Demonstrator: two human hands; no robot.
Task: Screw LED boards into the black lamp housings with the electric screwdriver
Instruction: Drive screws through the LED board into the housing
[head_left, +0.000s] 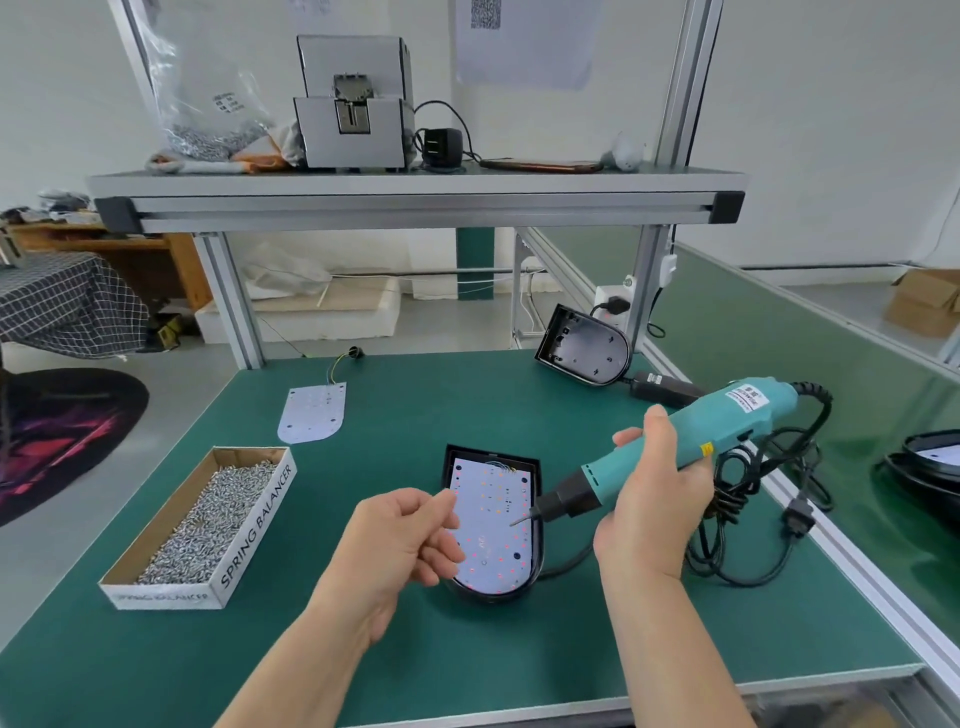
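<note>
A black lamp housing (538, 561) lies on the green mat at centre, with a white LED board (496, 509) seated inside it. My right hand (652, 499) grips the teal electric screwdriver (691, 444), tilted so its bit hovers over the board's right side. My left hand (402, 540) floats just left of the housing, thumb and fingertips pinched together; whether a screw is between them I cannot tell. A second LED board (313, 413) with wires lies at the far left of the mat. An empty black housing (584, 345) leans at the back right.
A cardboard box (260, 525) full of several screws sits at the left. The screwdriver's black cable (748, 499) coils at the right by the mat's edge. More housings (930, 460) lie on the neighbouring bench. An aluminium shelf (415, 195) overhead carries a grey machine.
</note>
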